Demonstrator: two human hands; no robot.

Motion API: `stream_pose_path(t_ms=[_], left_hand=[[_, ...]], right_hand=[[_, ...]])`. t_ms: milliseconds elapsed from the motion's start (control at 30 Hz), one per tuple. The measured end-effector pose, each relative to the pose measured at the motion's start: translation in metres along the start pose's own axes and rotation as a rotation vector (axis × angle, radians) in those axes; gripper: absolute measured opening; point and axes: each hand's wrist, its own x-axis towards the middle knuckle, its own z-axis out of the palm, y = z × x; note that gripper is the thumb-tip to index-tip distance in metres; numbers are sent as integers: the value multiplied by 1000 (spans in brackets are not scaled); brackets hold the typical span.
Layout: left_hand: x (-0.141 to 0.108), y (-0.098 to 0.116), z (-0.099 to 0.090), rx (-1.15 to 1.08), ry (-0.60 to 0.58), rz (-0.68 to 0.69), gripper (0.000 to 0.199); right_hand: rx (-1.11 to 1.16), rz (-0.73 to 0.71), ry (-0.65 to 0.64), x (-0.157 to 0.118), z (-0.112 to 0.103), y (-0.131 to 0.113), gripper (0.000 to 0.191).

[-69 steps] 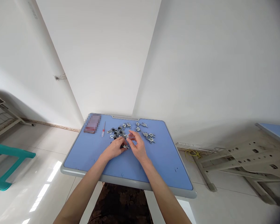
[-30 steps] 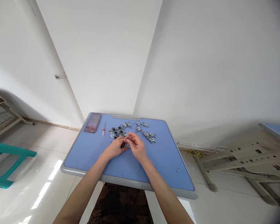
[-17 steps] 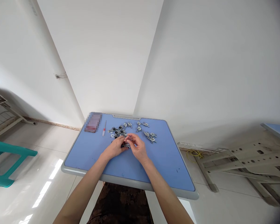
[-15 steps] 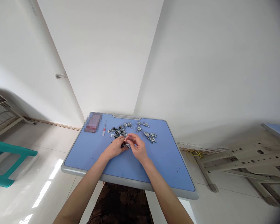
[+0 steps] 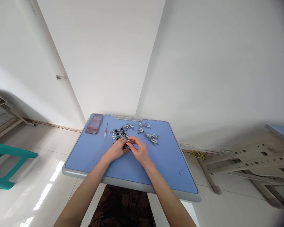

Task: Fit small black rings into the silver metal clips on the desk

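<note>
Over the middle of the blue table point(image 5: 90, 157), my left hand point(image 5: 117, 149) is closed around a small black and silver metal part point(image 5: 127, 147). My right hand point(image 5: 140, 151) meets it from the right, its thumb and fingers pinched on the same part. Fingers cover most of that part. Just beyond my left hand lies a pile of metal parts with black round pieces point(image 5: 119, 132). Several silver metal parts point(image 5: 153, 138) lie to the right of my hands, and others point(image 5: 141, 130) lie further back.
A red-tipped screwdriver with a clear handle point(image 5: 105, 132) lies left of the pile, beside a blurred flat object point(image 5: 94, 123) at the back left corner. A green stool point(image 5: 11, 162) stands at left, and another desk point(image 5: 251, 160) at right.
The fingers of my right hand have closed in slightly, nearer to my left hand. My left hand and the parts on the table have hardly moved.
</note>
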Motion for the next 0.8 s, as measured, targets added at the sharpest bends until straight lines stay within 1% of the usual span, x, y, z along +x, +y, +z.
stream_pose_path(t_ms=[167, 267, 433, 500, 567, 633, 733, 800], left_hand=[[1, -2, 1, -18, -13, -1, 17], [2, -2, 1, -40, -14, -2, 22], [3, -1, 1, -74, -15, 21, 21], [2, -1, 1, -56, -18, 13, 21], [2, 0, 1, -27, -21, 2, 20], [1, 0, 2, -7, -13, 9, 16], [1, 0, 3, 2, 14, 38, 16], [1, -1, 3, 5, 16, 42, 15]], right_hand=[[10, 34, -4, 0, -1, 1, 22], [42, 34, -56, 2, -3, 0, 22], [52, 5, -166, 5, -7, -3, 26], [64, -2, -182, 5, -8, -3, 28], [59, -13, -170, 4, -8, -3, 29], [9, -47, -143, 3, -7, -2, 27], [-87, -106, -63, 3, -5, -2, 20], [-96, -106, -5, 3, -3, -2, 20]])
